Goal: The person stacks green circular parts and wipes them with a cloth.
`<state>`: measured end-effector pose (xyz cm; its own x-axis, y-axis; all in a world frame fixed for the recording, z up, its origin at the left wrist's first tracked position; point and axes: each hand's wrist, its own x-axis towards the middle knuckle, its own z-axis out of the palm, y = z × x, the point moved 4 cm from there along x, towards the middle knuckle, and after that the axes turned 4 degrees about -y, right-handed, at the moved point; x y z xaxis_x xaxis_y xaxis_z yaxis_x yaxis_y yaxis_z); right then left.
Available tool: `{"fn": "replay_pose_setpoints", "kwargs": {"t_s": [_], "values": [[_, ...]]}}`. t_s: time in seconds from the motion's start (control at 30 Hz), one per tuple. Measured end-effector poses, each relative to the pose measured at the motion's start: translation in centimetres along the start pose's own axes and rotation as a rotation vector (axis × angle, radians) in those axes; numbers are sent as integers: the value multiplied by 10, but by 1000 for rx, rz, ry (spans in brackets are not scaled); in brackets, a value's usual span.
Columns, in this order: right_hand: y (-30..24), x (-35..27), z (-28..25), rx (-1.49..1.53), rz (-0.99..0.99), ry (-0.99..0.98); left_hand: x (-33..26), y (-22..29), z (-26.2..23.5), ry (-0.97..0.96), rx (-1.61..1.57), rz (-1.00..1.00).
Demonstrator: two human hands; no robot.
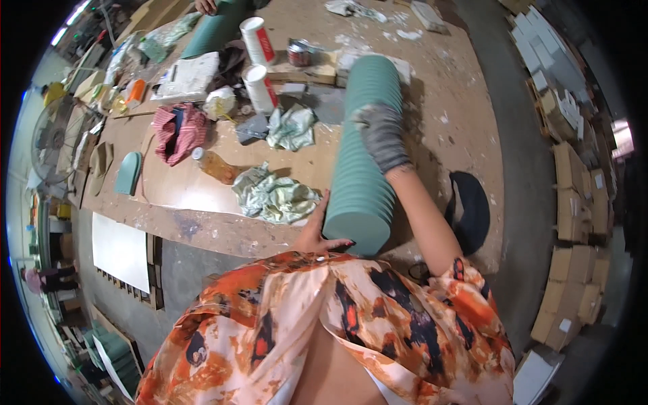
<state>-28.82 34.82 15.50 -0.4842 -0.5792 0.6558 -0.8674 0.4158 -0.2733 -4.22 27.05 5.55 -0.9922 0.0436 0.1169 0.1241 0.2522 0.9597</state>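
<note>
Ribbed green cylinder (363, 152) lying lengthwise on the wooden workbench (459, 101), its flat near end at the bench edge in front of you. Your right hand (381, 138), in a grey glove, lies across the top of the cylinder about midway along, fingers curled over the ribs and pressing down; whether it closes fully around the body you cannot tell from this view. Your left hand (318, 233) is bare and cups the near end from the left and below, palm against the flat face's rim, fingers spread rather than clenched.

To work the surface well, you keep the left hand as the brace so the cylinder cannot roll toward the crumpled pale cloth (275, 196) just beside it. You let the gloved hand follow the ribs around the curve, not across them, with even pressure. You keep the far end resting on the bench so the piece does not tip over the edge.

Near the middle of the bench stand two white tubes with red bands (258, 64), a small tin (299, 52), a red checked cloth (179, 131) and a bottle of amber liquid (214, 165), all well apart from your hands. A dark cap (470, 209) lies just right of your forearm.
</note>
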Motion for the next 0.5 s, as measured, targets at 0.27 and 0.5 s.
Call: {"fn": "replay_pose_setpoints", "kwargs": {"t_s": [0.27,0.5], "values": [[44,-76,-90,-91,257,37,12,1,19,-111,0,104],[45,-70,-77,345,610,250,32,17,-3,-291,73,231]]}}
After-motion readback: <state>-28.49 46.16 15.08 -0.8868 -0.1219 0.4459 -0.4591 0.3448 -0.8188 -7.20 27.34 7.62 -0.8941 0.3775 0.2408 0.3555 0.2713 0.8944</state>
